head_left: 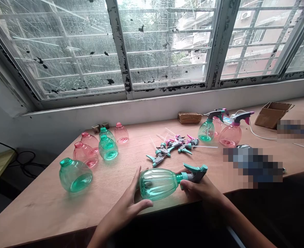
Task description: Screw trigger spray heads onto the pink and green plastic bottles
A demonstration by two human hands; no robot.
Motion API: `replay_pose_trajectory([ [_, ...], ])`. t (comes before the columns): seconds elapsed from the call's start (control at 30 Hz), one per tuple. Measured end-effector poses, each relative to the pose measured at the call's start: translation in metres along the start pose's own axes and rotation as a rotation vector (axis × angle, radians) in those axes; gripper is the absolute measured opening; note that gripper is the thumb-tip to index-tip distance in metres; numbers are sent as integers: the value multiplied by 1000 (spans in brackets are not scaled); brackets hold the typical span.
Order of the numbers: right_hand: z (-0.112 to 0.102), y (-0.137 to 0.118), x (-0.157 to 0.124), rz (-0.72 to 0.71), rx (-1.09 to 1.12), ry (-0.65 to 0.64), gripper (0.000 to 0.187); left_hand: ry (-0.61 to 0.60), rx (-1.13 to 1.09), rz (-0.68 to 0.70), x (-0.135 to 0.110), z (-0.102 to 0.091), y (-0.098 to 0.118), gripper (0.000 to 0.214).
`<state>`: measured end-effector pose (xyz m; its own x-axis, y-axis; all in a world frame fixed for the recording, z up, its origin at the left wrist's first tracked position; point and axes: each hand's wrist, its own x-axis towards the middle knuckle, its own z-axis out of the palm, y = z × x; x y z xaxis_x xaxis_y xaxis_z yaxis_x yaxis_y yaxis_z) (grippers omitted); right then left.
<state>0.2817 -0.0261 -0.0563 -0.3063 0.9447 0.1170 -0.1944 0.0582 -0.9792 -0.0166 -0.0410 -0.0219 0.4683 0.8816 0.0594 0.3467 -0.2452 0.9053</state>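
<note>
A clear green spray bottle (158, 184) lies sideways between my hands over the table's front edge, its neck to the right. My left hand (132, 199) cups the bottle's base, thumb in front and fingers behind. At the neck, my right hand (197, 187) grips the teal and grey spray head (197, 172), its thumb at the collar. The spray head sits on the bottle's neck; how tightly cannot be seen. Just beyond lies a pile of loose spray heads (169, 146) in teal, pink and grey, with thin tubes.
Open green bottles (75, 175) and pink bottles (86, 155) stand at left. Bottles with spray heads, one green (206, 131) and one pink (230, 134), stand at right. Behind are a brown package (189, 117), a cardboard box (272, 115) and a white cable (260, 137). A blurred-out object (255, 163) lies at right.
</note>
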Motion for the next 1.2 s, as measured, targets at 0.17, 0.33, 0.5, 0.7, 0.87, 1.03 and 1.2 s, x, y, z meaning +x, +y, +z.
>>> replay_pose_trajectory([
  [0.17,1,-1,-1,6,-1,9,44,3,-54,25,5,1,-1,93],
  [0.33,1,-3,0,12,-18,21,45,15,-23,29,4,3,3,96],
  [0.5,0,-4,0,-2,-21,10,42,0,4,9,1,-1,4,95],
  [0.7,0,-5,-1,-16,-28,26,41,-14,20,14,2,0,3,81],
  [0.87,0,-3,-1,-33,-27,13,37,-1,-35,50,2,5,1,88],
  [1.03,-1,-3,-1,-28,-26,9,39,1,22,5,0,1,3,95],
  [1.2,0,-5,-1,-29,-46,11,39,-7,36,0,1,1,3,89],
])
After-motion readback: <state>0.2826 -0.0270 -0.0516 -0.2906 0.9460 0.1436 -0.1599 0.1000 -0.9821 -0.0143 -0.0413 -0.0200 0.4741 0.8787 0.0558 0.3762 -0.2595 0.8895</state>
